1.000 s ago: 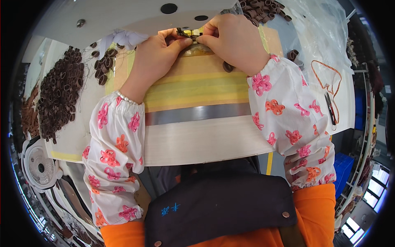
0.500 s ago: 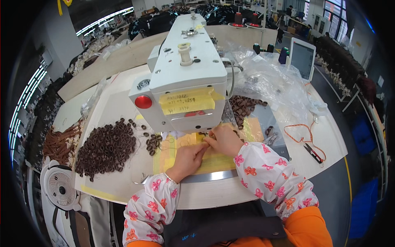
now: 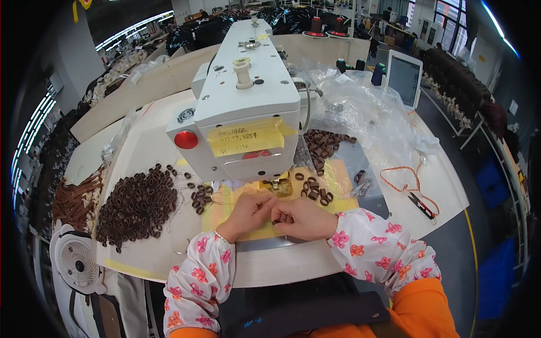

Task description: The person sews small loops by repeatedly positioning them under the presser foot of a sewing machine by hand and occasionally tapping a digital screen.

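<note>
In front of the white sewing machine [image 3: 248, 101], my two hands nearly touch over the yellow-taped work surface. My right hand [image 3: 303, 218] is closed, with a small dark brown loop [image 3: 275, 222] showing at its fingertips. My left hand [image 3: 247, 214] is closed too, its fingertips pressed together beside the right; whatever they hold is hidden. Just beyond them sits the machine's metal presser foot area [image 3: 276, 185]. Several loose brown loops [image 3: 313, 189] lie right of it, and a small group of brown loops [image 3: 200, 198] lies left of the machine head.
A big heap of brown loops [image 3: 135, 208] covers the left of the table, another heap [image 3: 327, 147] lies right of the machine. Black thread snips [image 3: 422, 207] on an orange cord lie at the right. Clear plastic [image 3: 360, 107], a screen [image 3: 404, 79] and a white fan [image 3: 78, 262] stand around.
Both hands have come back from under the machine head towards me; the right hand has turned, fingers curled inward. The presser foot area and several loose loops now show. The view has shifted slightly.
</note>
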Demonstrator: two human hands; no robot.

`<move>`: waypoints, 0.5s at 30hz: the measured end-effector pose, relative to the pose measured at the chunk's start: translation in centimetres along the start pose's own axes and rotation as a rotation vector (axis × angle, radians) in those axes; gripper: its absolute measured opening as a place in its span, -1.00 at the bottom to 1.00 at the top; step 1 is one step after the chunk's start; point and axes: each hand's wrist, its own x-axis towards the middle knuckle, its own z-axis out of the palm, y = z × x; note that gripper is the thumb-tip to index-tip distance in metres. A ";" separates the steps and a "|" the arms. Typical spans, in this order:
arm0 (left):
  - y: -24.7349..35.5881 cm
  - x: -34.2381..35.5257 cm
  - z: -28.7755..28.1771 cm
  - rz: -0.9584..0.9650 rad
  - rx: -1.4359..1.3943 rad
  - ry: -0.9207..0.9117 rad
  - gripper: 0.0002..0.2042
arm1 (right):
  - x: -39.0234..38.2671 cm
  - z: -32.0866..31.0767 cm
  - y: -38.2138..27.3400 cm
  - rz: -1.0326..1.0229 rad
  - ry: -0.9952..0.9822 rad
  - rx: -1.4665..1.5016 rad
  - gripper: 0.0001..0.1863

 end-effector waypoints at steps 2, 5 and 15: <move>-0.2 0.0 -0.7 -0.093 0.059 -0.070 -0.84 | 1.0 -1.3 0.5 0.001 0.047 -0.068 -0.87; 0.1 0.6 -0.2 -0.217 -0.130 0.017 -0.89 | 3.0 -3.0 3.4 0.003 0.145 -0.089 -0.83; -1.2 1.2 0.3 -0.203 0.031 0.138 -0.83 | 5.1 -2.1 4.4 -0.118 0.307 -0.355 -0.84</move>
